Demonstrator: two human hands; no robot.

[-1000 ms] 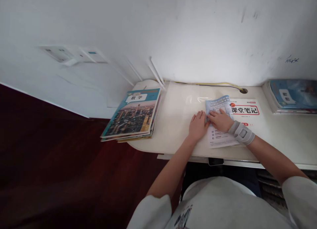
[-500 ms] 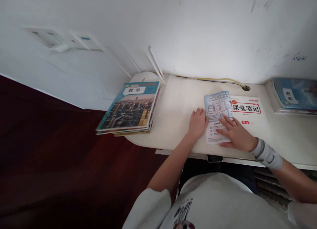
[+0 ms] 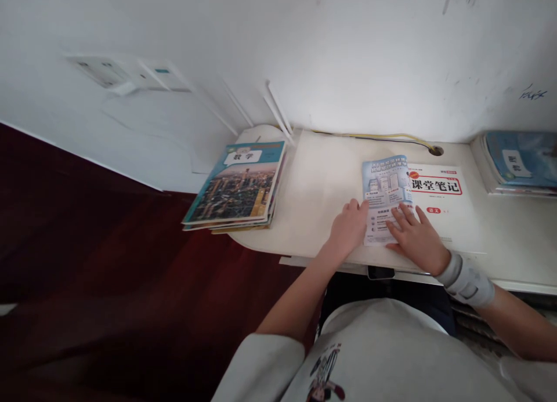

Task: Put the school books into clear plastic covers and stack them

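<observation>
A blue-and-white printed leaflet overlaps the left side of a white workbook with a red-framed title. Whether the two are joined, I cannot tell. At the leaflet's left edge, my left hand is closed, its fingers bent and pinching that edge. My right hand lies flat with fingers spread over the leaflet's lower right and the workbook's lower left, hiding part of both. A grey-white band wraps the right wrist.
A stack of textbooks overhangs the desk's rounded left end, beside upright white antennas. More books are piled at the far right. A yellow cable runs along the wall into a desk hole.
My left hand has curled its fingers at the leaflet's left edge and slid slightly toward me. My right hand stays spread on the leaflet. The view has shifted slightly.
</observation>
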